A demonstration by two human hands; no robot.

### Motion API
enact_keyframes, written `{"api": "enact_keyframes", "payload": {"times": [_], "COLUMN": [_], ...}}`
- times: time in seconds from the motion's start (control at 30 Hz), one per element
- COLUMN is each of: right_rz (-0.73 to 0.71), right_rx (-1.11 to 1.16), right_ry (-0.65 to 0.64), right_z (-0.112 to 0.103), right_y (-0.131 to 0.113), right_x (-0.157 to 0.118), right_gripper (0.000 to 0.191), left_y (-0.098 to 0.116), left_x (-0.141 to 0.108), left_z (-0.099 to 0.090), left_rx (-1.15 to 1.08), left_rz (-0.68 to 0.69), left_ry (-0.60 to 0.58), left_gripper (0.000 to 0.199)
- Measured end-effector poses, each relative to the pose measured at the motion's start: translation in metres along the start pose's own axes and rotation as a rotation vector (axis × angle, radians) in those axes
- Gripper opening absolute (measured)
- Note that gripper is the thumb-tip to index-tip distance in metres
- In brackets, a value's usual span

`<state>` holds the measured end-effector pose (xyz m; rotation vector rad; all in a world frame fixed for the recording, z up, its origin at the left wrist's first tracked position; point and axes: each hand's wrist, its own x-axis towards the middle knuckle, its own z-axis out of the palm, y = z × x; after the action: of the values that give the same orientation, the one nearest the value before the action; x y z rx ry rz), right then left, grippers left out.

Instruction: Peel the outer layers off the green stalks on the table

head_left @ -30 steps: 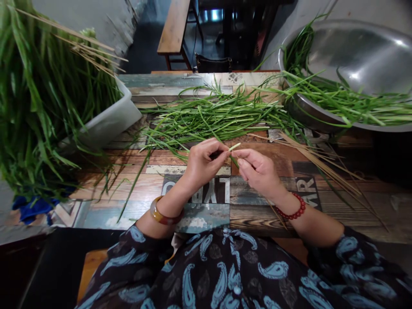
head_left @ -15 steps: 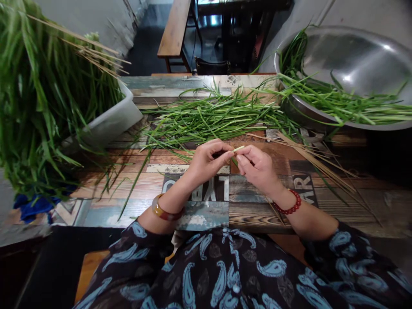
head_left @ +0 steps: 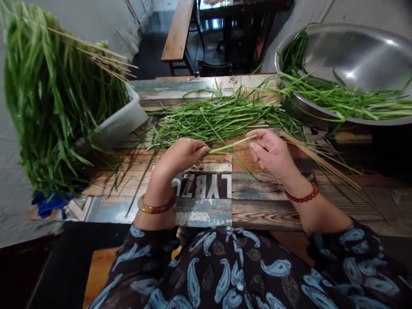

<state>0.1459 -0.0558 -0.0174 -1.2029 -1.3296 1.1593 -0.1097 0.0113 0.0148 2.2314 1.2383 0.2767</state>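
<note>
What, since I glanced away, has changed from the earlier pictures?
The left hand moved left, holding a stalk; the right hand moved slightly right and forward. More of the stalk now shows between them. The middle pile, bowl and tub stayed put.

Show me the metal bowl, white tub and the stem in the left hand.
Metal bowl (head_left: pixel 344 53): head view, bare inner wall.
White tub (head_left: pixel 124 121): head view, outer side.
Stem (head_left: pixel 231 144): head view, middle of its visible length.
</note>
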Motion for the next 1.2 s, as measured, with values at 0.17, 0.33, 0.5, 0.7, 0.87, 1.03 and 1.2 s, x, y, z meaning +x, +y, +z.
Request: {"api": "enact_keyframes", "payload": {"times": [0.17,0.33,0.5,0.7,0.87,1.03,1.2], "right_rz": [0.008,-0.023,-0.023,0.016,0.035,0.046,0.043], "right_rx": [-0.168,-0.292,-0.228,-0.057,0.023,0.033,0.015], "right_ry": [-0.245,-0.239,-0.215,-0.114,-0.097,-0.069,-0.067], "right_z": [0.016,0.02,0.017,0.021,0.028,0.029,0.028], "right_y": [0.007,0.01,0.007,0.007,0.0,-0.002,-0.003], "right_x": [-0.007,-0.009,-0.007,-0.013,-0.017,-0.018,-0.019], "right_gripper": [0.022,0.023,0.023,0.022,0.023,0.023,0.023], "left_y": [0.001,0.001,-0.001,0.02,0.036,0.042,0.044], "left_x": [0.01,0.022,0.026,0.018,0.012,0.01,0.009], "left_z": [0.017,0.041,0.043,0.036,0.04,0.042,0.043], "left_rx": [0.153,0.17,-0.094,-0.795,-0.9,-0.925,-0.904], "left_rz": [0.102,0.241,0.229,-0.003,-0.064,-0.046,-0.038], "left_ry": [0.155,0.031,0.142,0.141,0.132,0.163,0.186], "left_gripper": [0.022,0.011,0.011,0.014,0.021,0.02,0.018]}}
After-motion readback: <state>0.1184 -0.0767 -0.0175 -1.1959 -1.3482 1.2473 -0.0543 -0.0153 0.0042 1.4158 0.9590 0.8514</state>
